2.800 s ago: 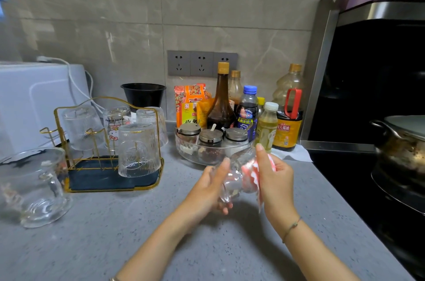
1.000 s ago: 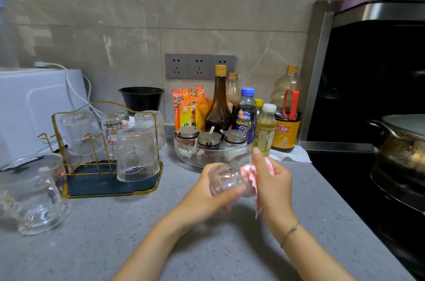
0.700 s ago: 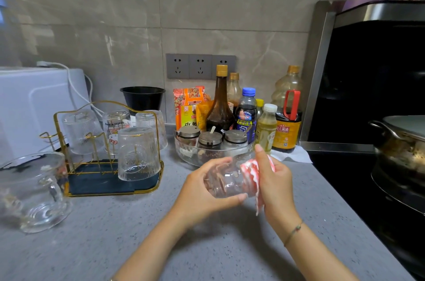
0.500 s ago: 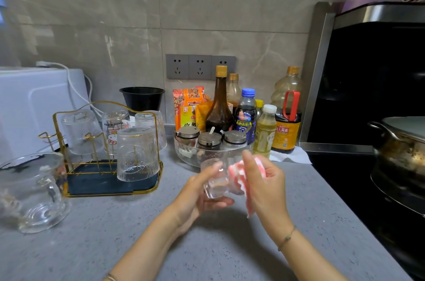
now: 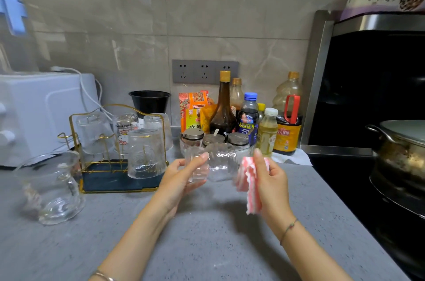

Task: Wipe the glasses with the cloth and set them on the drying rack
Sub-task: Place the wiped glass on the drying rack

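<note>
Fingers (image 5: 198,185) of the left hand (image 5: 180,178) were curled under a clear glass (image 5: 217,162), with the thumb laid over its top, so the glass was held on its side above the bench (image 5: 218,239), well in front of the person and just near of a cluster of condiment bottles (image 5: 247,117). The right hand (image 5: 272,180) had its fingers closed on a bunched pink-and-white cloth (image 5: 248,179), which sat just beside the right end of the glass; motion blur made it impossible to tell whether cloth and glass were touching. The drying rack (image 5: 71,129), a gold wire frame over a dark tray, stood to the far left of the hands with four glasses (image 5: 146,154) upturned on its pegs, and a large glass jug (image 5: 54,188) sat on the bench left of it. By the look of it the wiping of this glass was about done or between strokes. The next move would probably call for the left hand alone to carry the glass leftward, turn it mouth down and lower it over a free peg, which looked to be on the rack's near left side, without knocking the glasses already there.
</note>
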A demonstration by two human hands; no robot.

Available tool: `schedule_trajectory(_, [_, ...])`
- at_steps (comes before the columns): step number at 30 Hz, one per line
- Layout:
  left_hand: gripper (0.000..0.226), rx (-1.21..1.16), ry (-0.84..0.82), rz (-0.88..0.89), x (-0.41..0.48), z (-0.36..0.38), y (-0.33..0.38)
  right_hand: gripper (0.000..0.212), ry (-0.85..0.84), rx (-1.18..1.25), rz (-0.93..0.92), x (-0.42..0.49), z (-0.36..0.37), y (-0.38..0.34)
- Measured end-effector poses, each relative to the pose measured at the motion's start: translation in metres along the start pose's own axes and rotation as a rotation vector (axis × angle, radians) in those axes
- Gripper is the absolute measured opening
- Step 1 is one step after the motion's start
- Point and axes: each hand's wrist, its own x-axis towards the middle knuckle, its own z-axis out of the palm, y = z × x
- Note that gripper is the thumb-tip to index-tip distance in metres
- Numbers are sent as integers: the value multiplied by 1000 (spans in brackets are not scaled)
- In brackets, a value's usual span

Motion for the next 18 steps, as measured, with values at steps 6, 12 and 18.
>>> schedule_trajectory(6, [74, 67, 28, 19, -22, -43, 15, 36, -327, -301, 288, -16, 5, 31])
schedule_trajectory(12, [98, 22, -14, 12, -51, -75, 28, 21, -543, -584, 190, -27, 14, 19])
schedule_trajectory(18, [82, -276, -183, -22, -79, -87, 43, 31, -743, -417, -15, -48, 43, -34])
